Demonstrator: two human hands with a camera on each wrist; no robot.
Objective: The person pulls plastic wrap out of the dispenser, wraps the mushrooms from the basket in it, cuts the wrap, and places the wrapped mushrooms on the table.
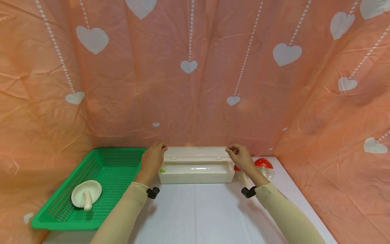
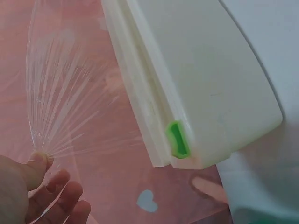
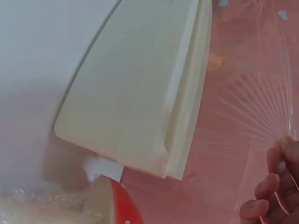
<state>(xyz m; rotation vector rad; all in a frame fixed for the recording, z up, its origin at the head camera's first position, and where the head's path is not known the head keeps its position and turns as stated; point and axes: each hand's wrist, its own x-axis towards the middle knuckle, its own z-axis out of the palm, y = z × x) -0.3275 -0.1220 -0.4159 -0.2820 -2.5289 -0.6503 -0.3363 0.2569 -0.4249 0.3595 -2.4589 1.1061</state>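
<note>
A long white cling film dispenser (image 1: 196, 178) lies at the back of the table between both hands. A white roll (image 1: 198, 167) shows inside its open trough, and a green slider (image 2: 177, 140) sits at its left end. Clear cling film (image 2: 58, 93) stretches out from the box, gathered into pleats at both upper corners. My left hand (image 1: 153, 157) pinches the left corner between thumb and index finger, its other fingers loosely curled. At the opposite corner, my right hand (image 1: 240, 158) pinches the film the same way. Both hands stand apart from the box, past its far side.
To the left is a green plastic basket (image 1: 70, 225) containing a small white bowl (image 1: 95, 188) with a pale handle-like piece in it. Right of the dispenser, near the right forearm, lies a red-and-white item (image 1: 263, 163) beside crinkled clear wrap. An orange heart-print curtain (image 1: 195, 112) closes off the back.
</note>
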